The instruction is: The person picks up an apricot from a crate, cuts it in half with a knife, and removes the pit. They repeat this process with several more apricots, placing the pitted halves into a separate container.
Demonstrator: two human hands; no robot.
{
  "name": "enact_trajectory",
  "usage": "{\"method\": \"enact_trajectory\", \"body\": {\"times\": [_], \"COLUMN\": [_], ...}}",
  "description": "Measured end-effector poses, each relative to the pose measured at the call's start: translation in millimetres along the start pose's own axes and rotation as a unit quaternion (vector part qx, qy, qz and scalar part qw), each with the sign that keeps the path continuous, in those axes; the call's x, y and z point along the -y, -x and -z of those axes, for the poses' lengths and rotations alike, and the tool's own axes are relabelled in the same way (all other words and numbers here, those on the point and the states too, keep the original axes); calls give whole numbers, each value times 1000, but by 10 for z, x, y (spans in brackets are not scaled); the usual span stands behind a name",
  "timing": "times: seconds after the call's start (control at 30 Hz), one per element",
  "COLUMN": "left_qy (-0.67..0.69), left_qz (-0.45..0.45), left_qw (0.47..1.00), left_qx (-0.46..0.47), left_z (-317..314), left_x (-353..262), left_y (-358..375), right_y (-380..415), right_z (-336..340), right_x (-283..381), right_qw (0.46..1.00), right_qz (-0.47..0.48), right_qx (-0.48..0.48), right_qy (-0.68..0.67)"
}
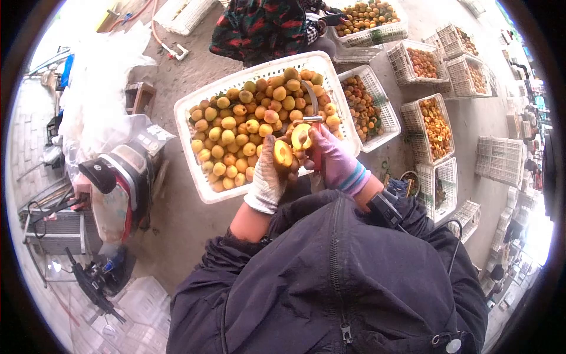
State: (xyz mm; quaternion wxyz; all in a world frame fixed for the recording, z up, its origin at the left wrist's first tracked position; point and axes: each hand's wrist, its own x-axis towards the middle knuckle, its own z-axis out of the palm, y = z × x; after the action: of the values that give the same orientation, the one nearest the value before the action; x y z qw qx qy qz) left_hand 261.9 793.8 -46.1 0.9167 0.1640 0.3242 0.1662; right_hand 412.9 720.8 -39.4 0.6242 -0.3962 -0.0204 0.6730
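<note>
My left hand (265, 180), in a white glove with dirty fingertips, is closed around an apricot half (283, 153), its hollow side up. Close beside it, my right hand (339, 162), in a pink-purple glove with a blue-striped cuff, pinches another apricot half (301, 136). That same hand also has a knife with a curved blade (312, 97) and red handle (318, 158), the blade pointing away from me. Both hands are over the near edge of a white plastic crate (187, 144) filled with whole apricots (236, 138). My right palm is hidden.
Beyond the crate sits a person in a patterned top (256, 29), beside another fruit crate (368, 38). To the right are a crate of darker fruit (383, 133), a crate of orange apricot pieces (436, 127) and several more crates. A scooter (118, 189) stands left.
</note>
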Motion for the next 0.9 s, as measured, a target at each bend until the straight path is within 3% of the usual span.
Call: {"method": "enact_trajectory", "body": {"times": [0.03, 0.17, 0.23, 0.33, 0.5, 0.57, 0.8, 0.9], "left_qy": [-30, -47, -200, -234, -154, -249, -234, -145], "left_qz": [-32, -32, -74, -69, -66, -65, -38, 20], "left_qw": [996, 995, 975, 967, 984, 965, 971, 989], "left_qx": [-76, -85, -55, -68, -66, -51, -26, -30], "left_z": [-138, -101, 6, 10, 32, 123, 267, 468], "left_x": [15, 12, 67, 59, 56, 83, 141, 251], "left_y": [13, 20, -8, -14, 13, -25, -27, -121], "right_y": [12, -12, -50, -64, -38, -54, -30, -94], "right_z": [-7, 99, 53, 44, 8, 28, -52, 75], "right_x": [7, 70, 35, 1, 42, 18, -92, -212], "right_qw": [1000, 992, 984, 973, 969, 965, 950, 928], "right_qz": [1, 18, 51, 69, 21, 24, 86, 108], "right_qx": [9, 42, 60, 85, 101, 102, 74, 60], "right_qy": [27, 116, 158, 203, 226, 240, 290, 351]}}
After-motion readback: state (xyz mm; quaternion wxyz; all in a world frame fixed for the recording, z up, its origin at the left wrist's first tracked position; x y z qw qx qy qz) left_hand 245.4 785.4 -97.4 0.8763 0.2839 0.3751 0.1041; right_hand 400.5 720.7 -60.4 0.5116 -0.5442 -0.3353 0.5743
